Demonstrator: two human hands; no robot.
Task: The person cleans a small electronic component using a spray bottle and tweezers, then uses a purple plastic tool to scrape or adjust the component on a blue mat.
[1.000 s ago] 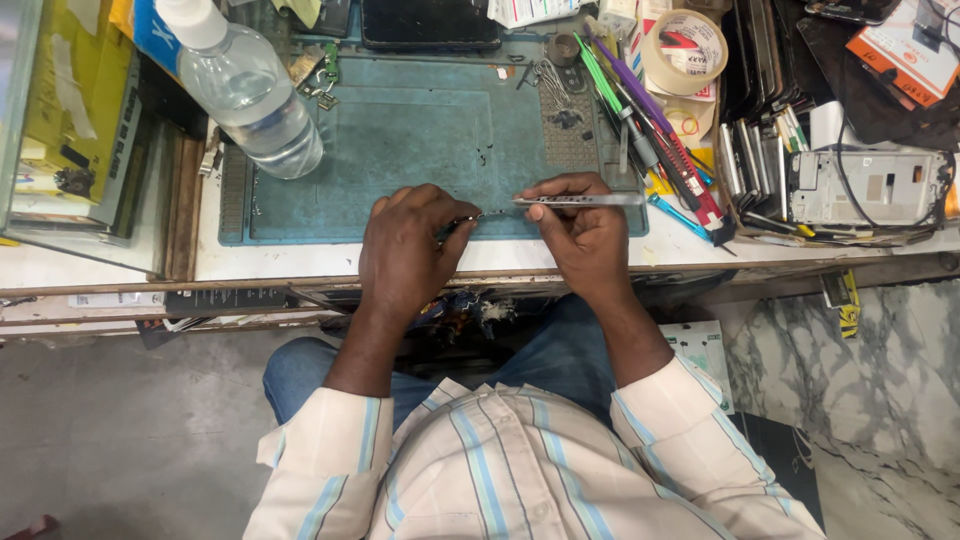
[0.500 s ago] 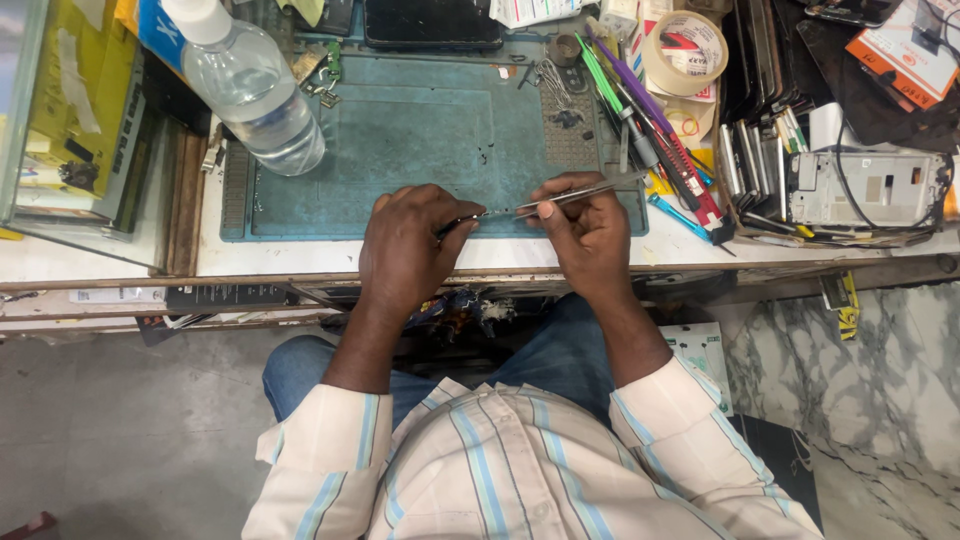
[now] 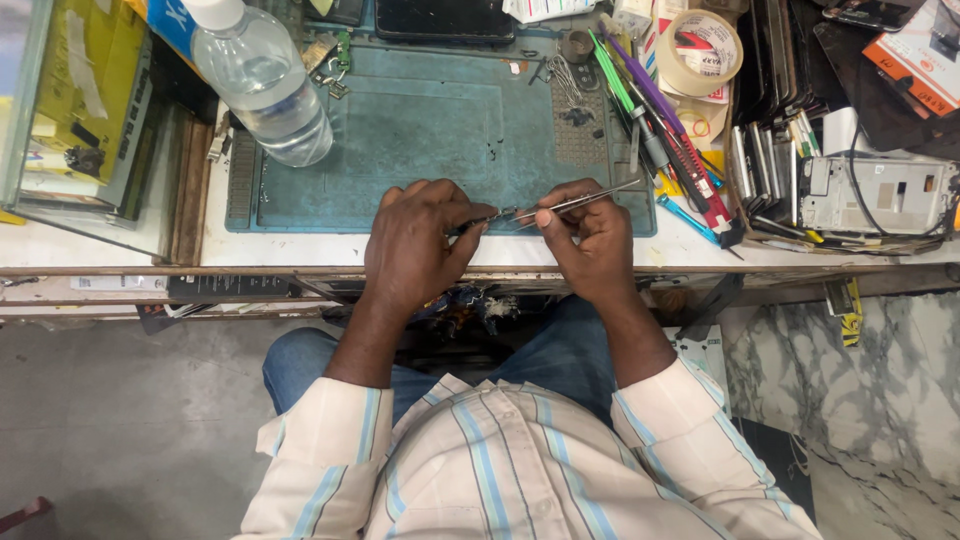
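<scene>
Both hands meet over the front edge of a teal work mat (image 3: 420,130). My right hand (image 3: 590,240) pinches metal tweezers (image 3: 585,203), whose handle points up to the right and whose tips point left. My left hand (image 3: 415,240) is closed on a small dark part (image 3: 490,219) at the tweezer tips. What the part is I cannot tell; my fingers hide most of it.
A clear water bottle (image 3: 262,80) lies on the mat's far left corner. Pens and tools (image 3: 665,130), a tape roll (image 3: 700,50) and stacked phone parts (image 3: 865,190) crowd the right side. A glass case (image 3: 80,120) stands at left. The bench edge (image 3: 250,268) runs below my hands.
The tweezers have tilted, their handle now higher to the right. Both hands have stayed at the mat's front edge.
</scene>
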